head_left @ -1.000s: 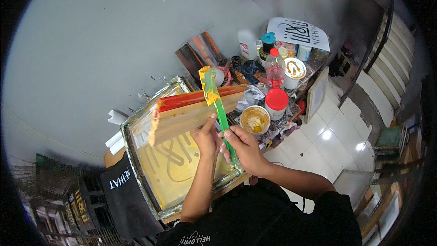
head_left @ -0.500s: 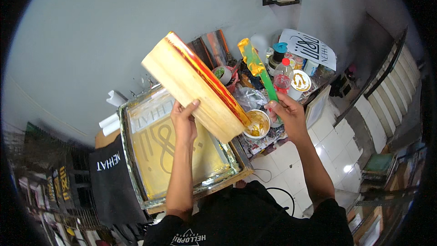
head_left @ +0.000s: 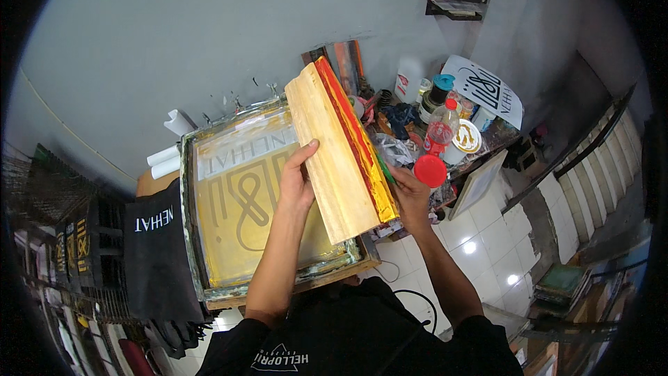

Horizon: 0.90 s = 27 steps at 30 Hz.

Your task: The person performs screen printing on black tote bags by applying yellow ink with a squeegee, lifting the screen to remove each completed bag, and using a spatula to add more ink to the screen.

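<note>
My left hand (head_left: 300,177) grips a wooden-handled squeegee (head_left: 334,167), thumb across its broad pale face. The squeegee is tilted above the right part of a screen printing frame (head_left: 189,237). Yellow ink is smeared along its red blade (head_left: 348,122), thickest towards the lower end. Close behind that blade, my right hand (head_left: 410,198) is closed on a green spatula (head_left: 385,167). Only a bit of the green shows; the spatula's blade is hidden by the squeegee. Yellow-stained mesh (head_left: 229,251) with a dark design lies in the frame.
A red round lid (head_left: 430,170) is beside my right hand. The cluttered table beyond bears a clear bottle (head_left: 442,129), a white ink tub (head_left: 467,138) and a printed sheet (head_left: 483,90). Black fabric (head_left: 156,257) hangs left of the frame. White floor tiles (head_left: 480,237) lie at right.
The green spatula has come down and left from its raised position to behind the squeegee's blade. The squeegee has shifted right and turned more upright. The open ink tub is now out of sight.
</note>
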{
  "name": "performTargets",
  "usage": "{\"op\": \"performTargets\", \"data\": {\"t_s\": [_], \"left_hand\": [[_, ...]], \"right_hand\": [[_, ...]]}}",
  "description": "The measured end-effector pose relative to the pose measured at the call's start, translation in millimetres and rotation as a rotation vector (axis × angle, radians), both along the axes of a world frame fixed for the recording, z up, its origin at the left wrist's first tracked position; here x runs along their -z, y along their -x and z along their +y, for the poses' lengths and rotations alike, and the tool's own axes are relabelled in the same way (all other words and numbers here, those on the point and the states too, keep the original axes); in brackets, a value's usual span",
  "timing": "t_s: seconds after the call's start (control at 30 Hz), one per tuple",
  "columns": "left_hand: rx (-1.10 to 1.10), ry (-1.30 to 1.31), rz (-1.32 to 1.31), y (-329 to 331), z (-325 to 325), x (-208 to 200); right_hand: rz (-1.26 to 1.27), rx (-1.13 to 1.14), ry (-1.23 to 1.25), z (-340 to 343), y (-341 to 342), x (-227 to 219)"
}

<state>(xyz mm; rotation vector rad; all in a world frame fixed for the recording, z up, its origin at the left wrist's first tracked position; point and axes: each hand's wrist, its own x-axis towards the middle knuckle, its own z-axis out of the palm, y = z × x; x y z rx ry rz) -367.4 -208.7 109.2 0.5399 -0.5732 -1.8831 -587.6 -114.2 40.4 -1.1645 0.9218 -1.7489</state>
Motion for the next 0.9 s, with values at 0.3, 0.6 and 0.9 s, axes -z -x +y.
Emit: {"op": "performTargets", "data": {"t_s": [0.3, 0.6, 0.9], "left_hand": [[0.083, -0.03, 0.044, -3.6, -10.9, 7.2], [-0.073, 0.173, -0.055, 1.9, -10.4, -1.2], [-0.19, 0.407, -0.181, 12.7, 3.1, -9.9]], "right_hand": [[0.455, 0.226, 0.06, 17.6, 49.9, -0.6], [0.258, 0.243, -0.326, 72.9, 80.1, -41.6], [0.207, 0.05, -0.628, 92.0, 57.3, -54.3]]}}
